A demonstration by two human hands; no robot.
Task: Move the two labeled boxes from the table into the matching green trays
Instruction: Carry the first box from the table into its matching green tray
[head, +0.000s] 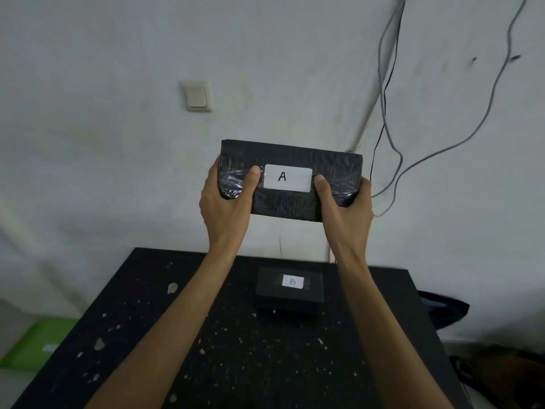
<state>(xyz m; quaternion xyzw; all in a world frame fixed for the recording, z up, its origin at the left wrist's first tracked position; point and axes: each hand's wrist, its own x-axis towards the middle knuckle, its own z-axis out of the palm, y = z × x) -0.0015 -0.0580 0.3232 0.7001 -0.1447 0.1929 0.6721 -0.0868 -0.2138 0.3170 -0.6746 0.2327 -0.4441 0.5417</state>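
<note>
A black box with a white label "A" (290,160) is held up in the air in front of the wall, well above the table. My left hand (225,202) grips its left end and my right hand (345,208) grips its right end, thumbs on the front face beside the label. A smaller black box labelled "B" (290,290) rests on the black table (141,335) near its far edge, between my forearms. One green tray (38,343) lies on the floor to the left of the table, partly cut off by it.
The wall stands close behind the table, with a light switch (197,96) and loose hanging cables (389,143) at the right. Dark bags (442,311) lie on the floor right of the table. White flecks speckle the tabletop.
</note>
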